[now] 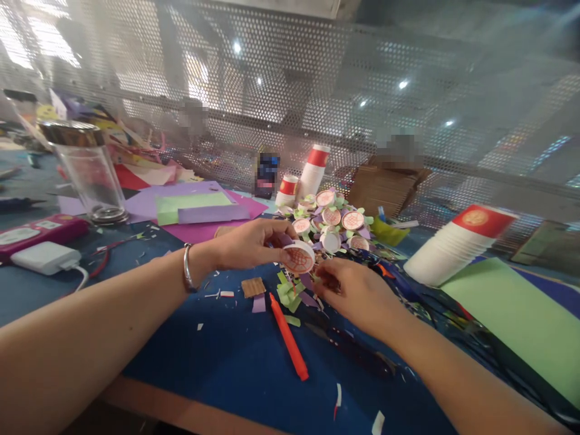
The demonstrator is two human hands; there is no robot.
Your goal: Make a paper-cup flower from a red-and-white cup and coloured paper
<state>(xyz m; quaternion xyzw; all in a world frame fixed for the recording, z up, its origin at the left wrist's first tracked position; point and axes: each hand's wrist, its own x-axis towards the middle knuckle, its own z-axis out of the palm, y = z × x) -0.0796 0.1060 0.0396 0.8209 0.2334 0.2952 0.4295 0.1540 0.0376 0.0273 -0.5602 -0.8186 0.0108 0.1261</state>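
My left hand (pixel 260 244) pinches a paper cup bottom (pixel 299 258), a white round piece with red lines drawn on its face. My right hand (pixel 347 290) is just right of it, fingers loosely curled with a gap at the thumb, and I see nothing held in it. Below the cup bottom lie green paper strips (pixel 290 294) and some purple ones. Behind my hands is a cluster of similar cup bottoms (pixel 331 216) with red drawings and small green and purple paper tabs. A red marker (pixel 289 338) lies in front.
Stacked paper cups (pixel 453 248) lean at right beside green paper (pixel 525 314). More cup stacks (pixel 312 172) stand at the back. Dark-handled scissors (pixel 357 347) lie near my right wrist. At left are a glass jar (pixel 93 175), a power strip (pixel 40 235) and a white charger (pixel 48 258).
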